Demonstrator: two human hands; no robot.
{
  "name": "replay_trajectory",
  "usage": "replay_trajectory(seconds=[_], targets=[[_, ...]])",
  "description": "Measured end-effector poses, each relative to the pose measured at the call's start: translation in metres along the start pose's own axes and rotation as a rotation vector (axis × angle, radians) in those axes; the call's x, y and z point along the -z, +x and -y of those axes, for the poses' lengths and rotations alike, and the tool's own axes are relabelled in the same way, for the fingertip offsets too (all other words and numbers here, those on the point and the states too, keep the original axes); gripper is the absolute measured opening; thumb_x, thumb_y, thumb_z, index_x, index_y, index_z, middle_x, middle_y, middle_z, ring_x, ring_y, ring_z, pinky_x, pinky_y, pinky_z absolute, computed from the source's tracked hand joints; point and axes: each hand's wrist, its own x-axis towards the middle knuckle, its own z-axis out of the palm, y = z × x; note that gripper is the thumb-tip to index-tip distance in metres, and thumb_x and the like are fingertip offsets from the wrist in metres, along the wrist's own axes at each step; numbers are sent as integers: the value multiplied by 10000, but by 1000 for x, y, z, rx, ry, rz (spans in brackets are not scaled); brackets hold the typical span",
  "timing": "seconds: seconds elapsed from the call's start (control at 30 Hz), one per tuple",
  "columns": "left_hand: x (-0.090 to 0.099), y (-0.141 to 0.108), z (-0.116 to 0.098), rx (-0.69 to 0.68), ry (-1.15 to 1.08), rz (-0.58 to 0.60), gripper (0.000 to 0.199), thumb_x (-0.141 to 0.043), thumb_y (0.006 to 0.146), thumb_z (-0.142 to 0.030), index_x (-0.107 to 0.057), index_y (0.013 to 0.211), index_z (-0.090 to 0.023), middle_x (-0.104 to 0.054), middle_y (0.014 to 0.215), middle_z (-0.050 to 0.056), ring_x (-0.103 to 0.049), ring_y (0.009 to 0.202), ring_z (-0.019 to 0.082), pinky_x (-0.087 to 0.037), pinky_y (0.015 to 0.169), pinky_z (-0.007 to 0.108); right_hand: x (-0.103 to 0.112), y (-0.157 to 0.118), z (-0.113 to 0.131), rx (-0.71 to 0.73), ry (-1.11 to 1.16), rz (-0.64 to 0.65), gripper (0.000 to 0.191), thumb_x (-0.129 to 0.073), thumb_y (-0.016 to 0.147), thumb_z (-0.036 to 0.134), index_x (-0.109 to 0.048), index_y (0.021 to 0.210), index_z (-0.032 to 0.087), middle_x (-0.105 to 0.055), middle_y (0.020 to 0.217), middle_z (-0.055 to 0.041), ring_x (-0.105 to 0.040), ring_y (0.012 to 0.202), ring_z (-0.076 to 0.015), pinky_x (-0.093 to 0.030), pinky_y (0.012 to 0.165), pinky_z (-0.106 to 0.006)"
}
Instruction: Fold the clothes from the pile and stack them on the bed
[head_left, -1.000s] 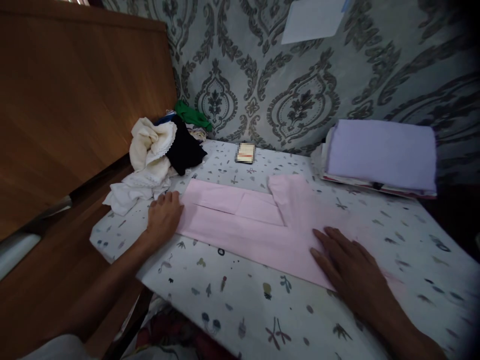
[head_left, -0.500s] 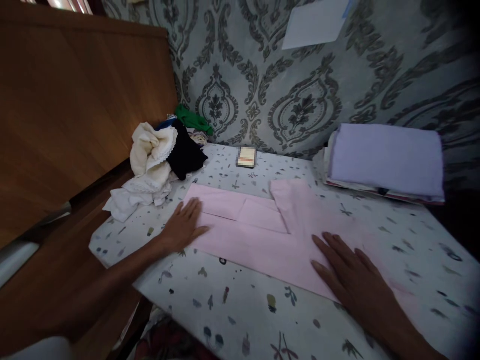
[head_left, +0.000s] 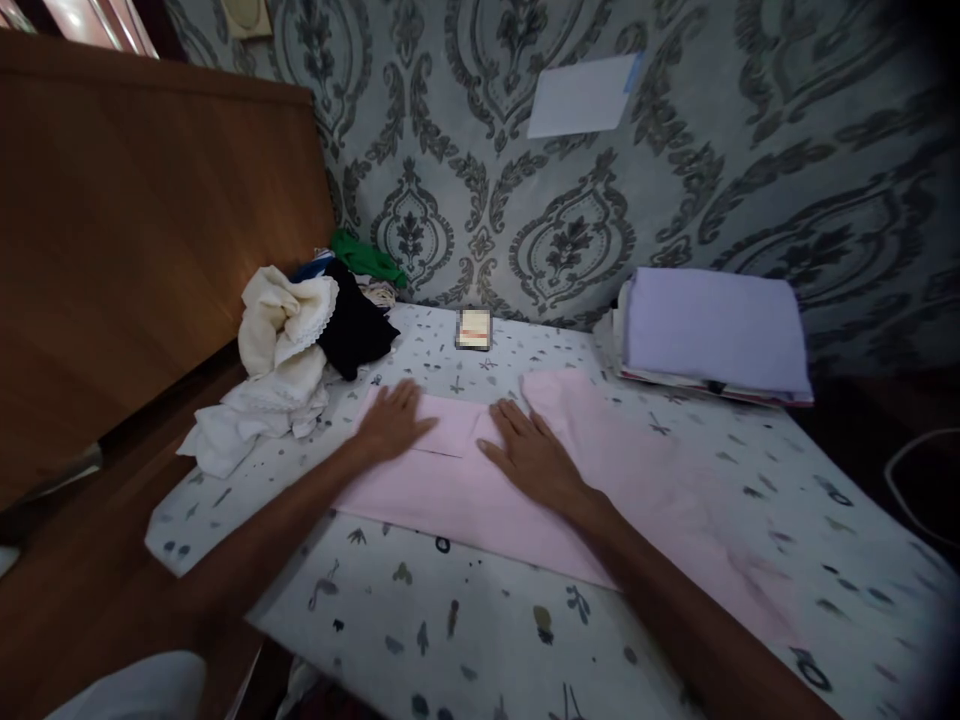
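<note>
A pink garment (head_left: 465, 510), partly folded, lies flat across a patterned white cloth (head_left: 390, 620). On its left upper part rests my left hand (head_left: 394, 420), palm down with the fingers stretched out. My right hand (head_left: 536, 455) lies flat on the middle of the garment, fingers spread, near the folded-over flap. Neither hand grips anything. To the right of my right hand, the rest of the pink cloth spreads out, partly hidden under my right forearm.
At the back left is a heap of white clothes (head_left: 281, 330), a black cloth (head_left: 356, 320) and a green cloth (head_left: 367, 257). A folded lilac cloth (head_left: 712, 330) tops a stack at the back right. A small blurred item (head_left: 474, 330) lies near the wall. A wooden panel (head_left: 150, 220) stands left.
My right hand has moved left across the pink garment, from its right part to the middle. My left hand has shifted slightly over its left end. The view has tilted and shifted somewhat.
</note>
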Motion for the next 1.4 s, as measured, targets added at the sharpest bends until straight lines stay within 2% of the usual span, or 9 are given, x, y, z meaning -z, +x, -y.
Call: replay_trajectory(seconds=[0.17,0.33,0.43,0.57,0.73,0.97,1.17,1.3,1.4], targets=[[4,-16,46,156,74,-14,729,-235,1007,-533,-246,1547,-42,-149,1651,204,-97,1545,287,-135,1225,539,6,-6,4,-26,37,22,677,-293,1002,572,-370,1516,139,-343,1597,-160,-262,1501,-287,-255,1218,-512],[16,4,36,86,99,-16,694,-296,993,-510,-303,1524,-63,-203,1636,229,-155,1533,322,-196,1191,569,39,-35,2,33,90,-116,525,-368,1018,444,-487,1435,147,-430,1547,-161,-332,1471,-276,-269,1208,-514],[31,48,4,-146,16,-21,634,-306,991,-487,-383,1485,-97,-315,1606,205,-266,1503,298,-257,1187,471,58,-80,-19,-43,144,-284,397,-349,1024,349,-634,1229,164,-616,1346,-164,-551,1271,-276,-448,1068,-490],[41,122,-81,-494,-16,-17,490,-306,999,-359,-505,1381,-125,-517,1472,153,-479,1358,218,-344,1143,348,64,-148,-48,-257,181,-344,332,-339,1004,249,-657,931,189,-682,931,-104,-636,870,-225,-541,750,-370],[26,182,-188,-672,75,45,441,-347,941,-153,-541,1333,-209,-509,1483,81,-450,1367,186,-352,1125,338,47,-187,-68,-350,199,-364,237,-415,962,197,-650,937,206,-668,954,-90,-613,897,-229,-534,782,-383],[31,204,-220,-697,251,131,216,-528,770,-101,-636,924,-207,-685,1118,91,-610,1055,242,-448,908,338,42,-191,-76,-352,224,-373,238,-423,975,199,-661,985,200,-670,1005,-97,-600,945,-235,-534,817,-394],[92,162,-198,-718,251,-37,213,-461,855,-175,-595,1011,-230,-665,912,63,-613,959,249,-423,929,378,44,-194,-78,-492,142,-277,251,-440,979,237,-683,1020,191,-650,1022,-97,-609,966,-238,-517,770,-362],[117,66,-157,-841,259,-305,260,-382,934,-213,-602,1069,-239,-649,961,52,-602,1004,253,-333,1090,485,44,-197,-79,-535,106,-270,267,-448,979,260,-699,1060,216,-659,1002,-79,-616,913,-223,-483,713,-328],[90,-15,-121,-875,279,-346,373,-314,936,-93,-623,1045,-272,-649,965,32,-611,953,230,-390,1049,488,45,-197,-78,-541,98,-290,268,-453,976,268,-707,1051,229,-662,971,-66,-615,886,-213,-461,693,-313]])
